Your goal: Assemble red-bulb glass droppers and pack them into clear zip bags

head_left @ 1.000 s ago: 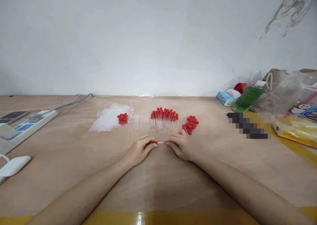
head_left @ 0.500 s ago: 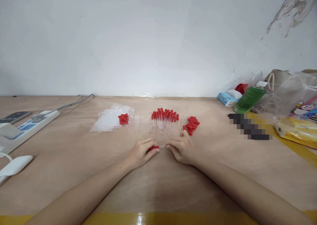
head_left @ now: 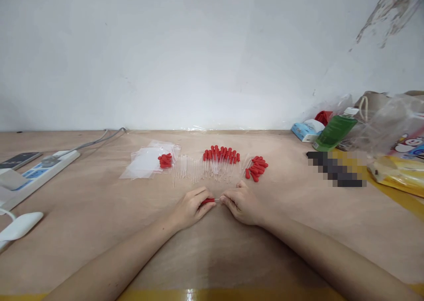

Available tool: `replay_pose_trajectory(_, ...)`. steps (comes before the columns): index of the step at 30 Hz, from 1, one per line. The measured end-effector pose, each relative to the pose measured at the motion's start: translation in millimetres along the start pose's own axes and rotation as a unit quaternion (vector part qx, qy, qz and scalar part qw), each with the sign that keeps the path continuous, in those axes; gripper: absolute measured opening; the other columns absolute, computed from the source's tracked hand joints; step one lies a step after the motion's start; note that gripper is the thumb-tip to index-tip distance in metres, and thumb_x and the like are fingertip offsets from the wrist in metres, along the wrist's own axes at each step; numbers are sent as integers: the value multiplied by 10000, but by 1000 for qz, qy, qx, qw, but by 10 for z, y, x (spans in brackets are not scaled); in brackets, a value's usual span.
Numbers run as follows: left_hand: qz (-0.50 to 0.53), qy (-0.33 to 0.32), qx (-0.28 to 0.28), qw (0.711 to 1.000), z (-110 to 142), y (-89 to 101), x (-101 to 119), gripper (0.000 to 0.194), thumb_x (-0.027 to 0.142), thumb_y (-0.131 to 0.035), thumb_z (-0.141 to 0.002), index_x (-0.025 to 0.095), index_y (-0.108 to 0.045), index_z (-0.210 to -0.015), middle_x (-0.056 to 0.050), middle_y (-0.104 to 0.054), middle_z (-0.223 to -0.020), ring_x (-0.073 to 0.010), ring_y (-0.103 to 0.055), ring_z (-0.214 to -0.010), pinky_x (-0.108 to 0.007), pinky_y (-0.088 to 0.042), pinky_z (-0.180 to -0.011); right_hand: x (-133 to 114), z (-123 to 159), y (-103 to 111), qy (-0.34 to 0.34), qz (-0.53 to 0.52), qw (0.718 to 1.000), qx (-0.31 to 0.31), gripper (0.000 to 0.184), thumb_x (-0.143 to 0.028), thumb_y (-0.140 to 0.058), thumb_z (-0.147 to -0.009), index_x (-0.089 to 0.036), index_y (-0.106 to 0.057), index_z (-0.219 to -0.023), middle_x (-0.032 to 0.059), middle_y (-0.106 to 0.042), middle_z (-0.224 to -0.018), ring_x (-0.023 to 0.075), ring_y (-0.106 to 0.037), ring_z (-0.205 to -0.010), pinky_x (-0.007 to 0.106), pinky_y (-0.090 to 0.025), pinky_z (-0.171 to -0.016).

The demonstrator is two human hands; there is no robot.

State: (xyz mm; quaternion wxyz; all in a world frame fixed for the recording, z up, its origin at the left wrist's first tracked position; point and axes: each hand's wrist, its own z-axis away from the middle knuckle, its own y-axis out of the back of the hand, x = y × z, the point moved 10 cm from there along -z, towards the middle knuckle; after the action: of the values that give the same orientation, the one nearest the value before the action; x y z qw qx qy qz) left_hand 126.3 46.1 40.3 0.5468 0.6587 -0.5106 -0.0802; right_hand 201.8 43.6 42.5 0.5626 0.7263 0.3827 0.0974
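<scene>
My left hand (head_left: 195,207) is closed on a red rubber dropper bulb (head_left: 208,200). A thin clear dropper tube (head_left: 217,200) bridges the short gap between my hands, its left end at the bulb. The fingers of my right hand (head_left: 243,203) pinch that tube. Beyond my hands lies a fan of droppers with red bulbs (head_left: 221,153). To its left are bare clear tubes (head_left: 188,167); to its right is a heap of loose red bulbs (head_left: 257,167).
Clear zip bags (head_left: 142,161) lie at the left with a small red bulb pile (head_left: 164,160) beside them. Far left is a power strip (head_left: 43,173). At the right stand a green bottle (head_left: 336,131), a tissue pack (head_left: 304,132) and plastic bags (head_left: 394,126).
My hands have moved closer together, so less of the tube shows between them. My right index finger, raised near the loose bulbs before, has drawn back.
</scene>
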Motion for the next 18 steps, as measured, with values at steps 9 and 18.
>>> replay_pose_trajectory(9, 9, 127, 60, 990, 21, 129, -354, 312, 262, -502, -807, 185, -453, -1106, -3, -510, -814, -101, -465, -595, -240, -414, -592, 398, -50, 258, -104, -59, 993, -23, 198, -191, -431, -804, -190, -622, -751, 20, -650, -719, 136, -569, -662, 249, -368, -626)
replay_pose_trajectory(18, -4, 99, 18, 995, -25, 45, -275, 127, 245, -467, -827, 175, -568, -856, -14, -520, -755, -120, -502, -655, -235, -405, -604, 1260, -456, 337, -366, -109, 920, 88, 327, -400, -446, -746, -189, -505, -503, -7, -530, -479, 119, -512, -490, 216, -341, -471)
